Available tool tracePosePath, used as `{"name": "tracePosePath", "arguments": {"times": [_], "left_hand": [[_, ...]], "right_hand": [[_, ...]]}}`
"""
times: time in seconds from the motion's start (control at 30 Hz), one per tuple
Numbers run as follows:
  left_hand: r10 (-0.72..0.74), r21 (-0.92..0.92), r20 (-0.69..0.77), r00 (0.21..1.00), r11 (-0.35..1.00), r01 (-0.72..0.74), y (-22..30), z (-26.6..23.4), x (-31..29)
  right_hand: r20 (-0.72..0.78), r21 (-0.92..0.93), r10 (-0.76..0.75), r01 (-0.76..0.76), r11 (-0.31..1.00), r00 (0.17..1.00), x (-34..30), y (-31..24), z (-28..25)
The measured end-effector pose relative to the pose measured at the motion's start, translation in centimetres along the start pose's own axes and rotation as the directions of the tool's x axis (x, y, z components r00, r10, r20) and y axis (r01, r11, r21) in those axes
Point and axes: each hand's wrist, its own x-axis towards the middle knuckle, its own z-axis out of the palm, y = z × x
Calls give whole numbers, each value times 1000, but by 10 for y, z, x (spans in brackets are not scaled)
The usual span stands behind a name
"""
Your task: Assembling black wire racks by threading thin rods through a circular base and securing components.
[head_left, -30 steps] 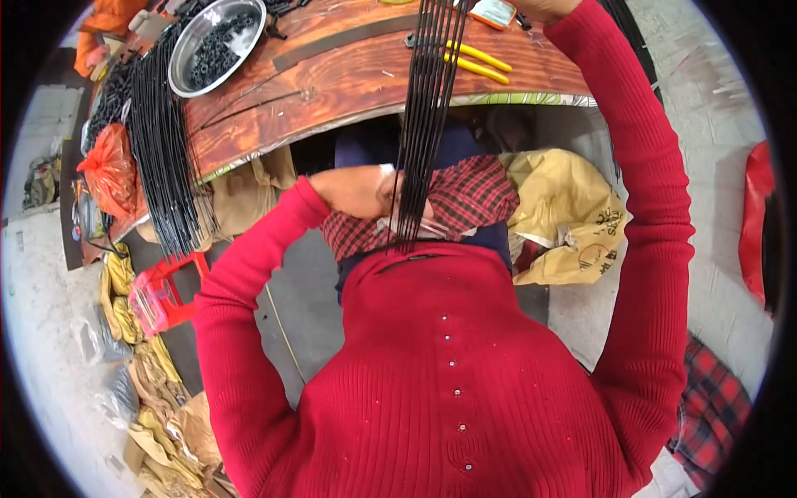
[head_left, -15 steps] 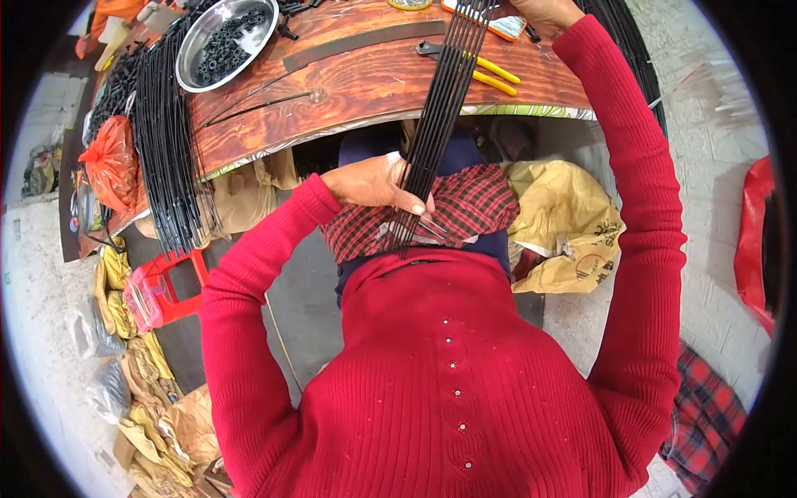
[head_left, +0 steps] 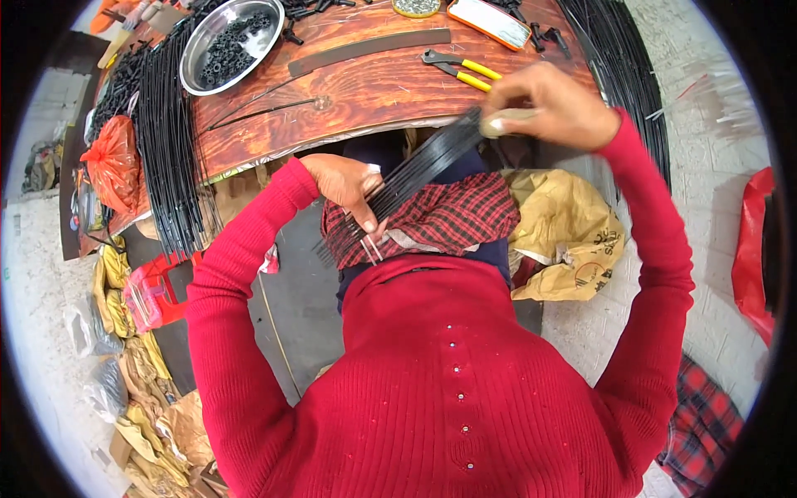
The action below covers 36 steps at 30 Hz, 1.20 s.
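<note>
A bundle of thin black rods (head_left: 427, 164) slanted over a red-and-black checked cloth (head_left: 469, 207), in front of the desk (head_left: 374, 87). The grip of the left hand (head_left: 347, 184) held its lower part; that of the right hand (head_left: 552, 104), slightly blurred, held its upper end. Yellow-handled pliers (head_left: 449, 62) lay on the desk, near the right hand.

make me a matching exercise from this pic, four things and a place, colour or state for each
1. metal bowl
2. pliers
3. plastic bag
4. bundle of thin black rods

A. yellow handles
B. stretches between left hand and right hand
C. small black parts inside
D. orange-red

Pairs: 1-C, 2-A, 3-D, 4-B
</note>
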Motion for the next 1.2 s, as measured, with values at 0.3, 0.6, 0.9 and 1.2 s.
{"name": "tracePosePath", "arguments": {"times": [0.3,0.6,0.9,1.2], "left_hand": [[-136,-173,379,915,961,214,-7,4,32],[-263,-42,440,859,949,312,-21,2,49],[-252,-118,461,851,933,341,-31,2,52],[-143,325,14,990,937,131,0,7,30]], "right_hand": [[533,175,1,-111,978,846,28,-18,120],[797,367,74,-578,729,600,23,-1,151],[851,442,-14,-703,557,524,23,-2,162],[816,422,120,-724,545,566,17,7,178]]}}
